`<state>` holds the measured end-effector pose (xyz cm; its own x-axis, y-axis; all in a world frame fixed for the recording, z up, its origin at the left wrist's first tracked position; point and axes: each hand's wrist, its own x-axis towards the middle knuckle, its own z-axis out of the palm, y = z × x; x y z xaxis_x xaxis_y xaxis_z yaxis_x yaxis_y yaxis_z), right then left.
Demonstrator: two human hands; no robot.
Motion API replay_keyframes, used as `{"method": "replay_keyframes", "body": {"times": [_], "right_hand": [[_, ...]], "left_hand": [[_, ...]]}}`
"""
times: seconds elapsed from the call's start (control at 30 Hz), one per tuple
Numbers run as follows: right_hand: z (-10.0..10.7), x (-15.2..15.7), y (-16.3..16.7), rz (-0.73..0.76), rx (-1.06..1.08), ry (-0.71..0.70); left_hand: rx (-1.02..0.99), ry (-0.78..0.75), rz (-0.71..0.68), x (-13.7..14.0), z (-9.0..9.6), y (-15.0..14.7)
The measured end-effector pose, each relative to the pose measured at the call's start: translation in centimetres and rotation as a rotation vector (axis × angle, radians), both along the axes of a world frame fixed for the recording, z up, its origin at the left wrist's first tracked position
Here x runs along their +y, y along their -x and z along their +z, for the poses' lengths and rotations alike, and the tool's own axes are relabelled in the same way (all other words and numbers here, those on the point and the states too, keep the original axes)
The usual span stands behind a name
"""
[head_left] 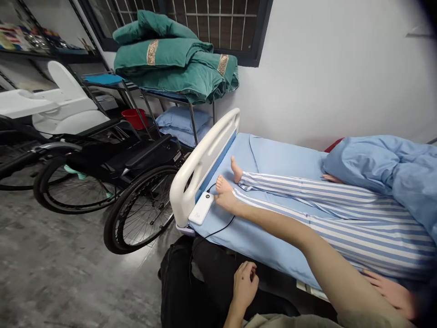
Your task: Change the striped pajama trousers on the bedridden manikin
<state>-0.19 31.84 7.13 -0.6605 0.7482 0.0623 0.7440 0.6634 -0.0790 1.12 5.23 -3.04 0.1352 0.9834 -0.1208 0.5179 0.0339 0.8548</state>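
Observation:
My right hand reaches across the bed and is closed on the near foot of a figure lying there in blue-and-white striped trousers; its fingertips are partly hidden. The far foot points upward, untouched. Just left of my right hand lies a white power bank with a black cable near it. My left hand rests over my dark-trousered lap, fingers loosely curled and apart from the thumb, with nothing visible in it.
A white footboard rises at the bed's end, with a wheelchair close beside it. Green folded quilts are stacked on a rack by the window. A blue quilt covers the figure's upper body. A white commode-like seat stands at left.

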Motion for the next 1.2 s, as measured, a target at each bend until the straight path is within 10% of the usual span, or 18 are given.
{"method": "replay_keyframes", "body": {"times": [0.27, 0.53, 0.83, 1.2], "right_hand": [[0.0, -0.8, -3.5, 0.072, 0.146, 0.058], [2.1, 10.8, -10.7, -0.399, 0.150, -0.036], [-0.5, 12.5, -13.6, -0.476, -0.074, 0.098], [0.9, 16.7, -12.5, -0.222, -0.146, 0.251]], "left_hand": [[-0.050, 0.087, -0.024, 0.7, 0.3, 0.3], [-0.105, 0.057, 0.010, 4.5, 2.7, -1.9], [0.122, -0.290, -0.054, 23.3, 12.4, -1.2], [0.880, -0.588, -0.261, 38.7, 12.1, 0.2]]}}
